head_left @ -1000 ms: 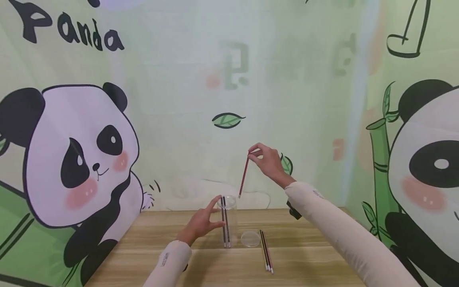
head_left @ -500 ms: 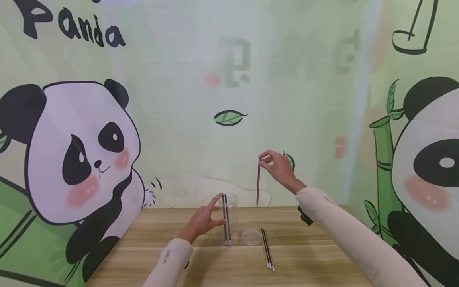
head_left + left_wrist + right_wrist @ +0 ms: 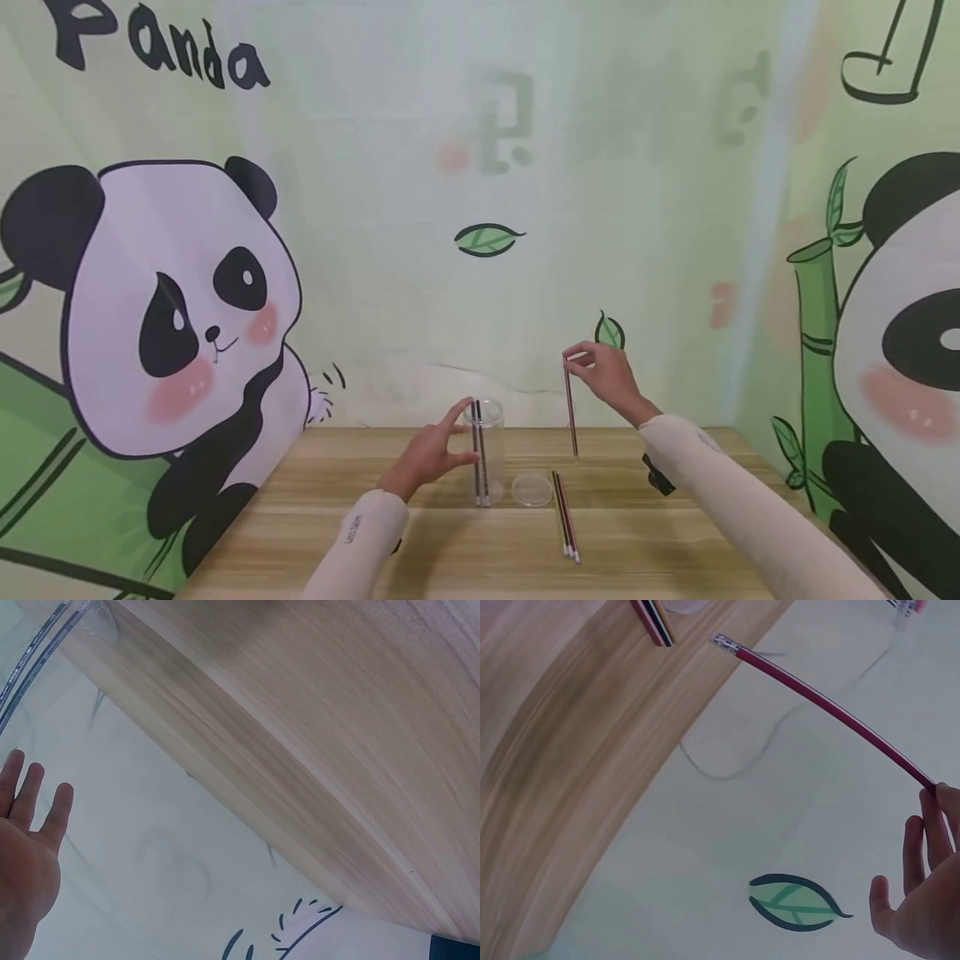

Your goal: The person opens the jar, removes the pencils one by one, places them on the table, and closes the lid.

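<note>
My left hand (image 3: 429, 454) holds the side of a clear cylindrical jar (image 3: 495, 458), thumb at its front and index finger at the rim. Two dark striped pencils (image 3: 480, 458) stand inside, eraser ends down; the left wrist view shows part of them. In that view several fingers (image 3: 54, 817) stretch out straight. Off to the jar's right, my right hand (image 3: 609, 372) pinches a red pencil (image 3: 571, 412) by its upper end. It hangs above the table with its metal-banded eraser end (image 3: 725, 643) lowest.
A clear round lid (image 3: 532, 490) lies beside the jar. Right of the lid, several pencils (image 3: 567, 518) lie together on the wooden table (image 3: 645, 533), white eraser ends toward me. A panda-printed cloth (image 3: 375, 208) hangs behind the table.
My right hand has moved right and down with the red pencil, away from above the jar. The pencil's tilt has reversed slightly. My left hand stays at the jar.
</note>
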Available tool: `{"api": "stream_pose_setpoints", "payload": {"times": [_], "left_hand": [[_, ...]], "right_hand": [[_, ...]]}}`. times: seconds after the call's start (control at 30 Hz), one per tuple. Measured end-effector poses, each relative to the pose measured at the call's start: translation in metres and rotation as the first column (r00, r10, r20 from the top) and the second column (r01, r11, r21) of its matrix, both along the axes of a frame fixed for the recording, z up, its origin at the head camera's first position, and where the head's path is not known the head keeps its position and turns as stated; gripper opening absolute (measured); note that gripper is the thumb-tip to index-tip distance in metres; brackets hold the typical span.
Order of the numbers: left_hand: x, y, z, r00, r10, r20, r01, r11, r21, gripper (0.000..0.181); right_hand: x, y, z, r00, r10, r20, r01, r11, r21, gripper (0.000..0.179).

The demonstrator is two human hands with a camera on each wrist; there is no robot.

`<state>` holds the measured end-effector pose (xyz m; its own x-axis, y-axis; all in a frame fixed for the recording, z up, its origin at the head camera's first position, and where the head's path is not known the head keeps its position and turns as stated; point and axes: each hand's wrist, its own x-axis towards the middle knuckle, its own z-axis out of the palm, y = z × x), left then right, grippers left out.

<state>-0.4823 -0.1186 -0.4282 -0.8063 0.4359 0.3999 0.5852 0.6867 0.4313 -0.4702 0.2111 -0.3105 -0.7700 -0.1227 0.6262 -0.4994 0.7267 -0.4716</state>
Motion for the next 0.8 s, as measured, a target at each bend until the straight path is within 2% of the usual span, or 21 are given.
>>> {"api": "stream_pose_setpoints", "payload": {"times": [0.2,0.43,0.8], "left_hand": [[0.003,0.001,0.001,1.0,0.0,0.015,0.0,1.0,0.0,0.099],[-0.001,0.002,-0.003,1.0,0.0,0.013,0.0,1.0,-0.015,0.099],[0.003,-0.003,0.004,1.0,0.003,0.019,-0.002,1.0,-0.018,0.101]], "right_hand": [[-0.001,0.004,-0.028,0.998,-0.012,0.063,0.012,1.0,0.001,0.02],[-0.008,0.009,-0.058,0.995,-0.02,0.1,0.02,1.0,0.005,0.02],[-0.012,0.012,-0.09,0.986,-0.031,0.166,0.033,0.999,-0.011,0.022]]}}
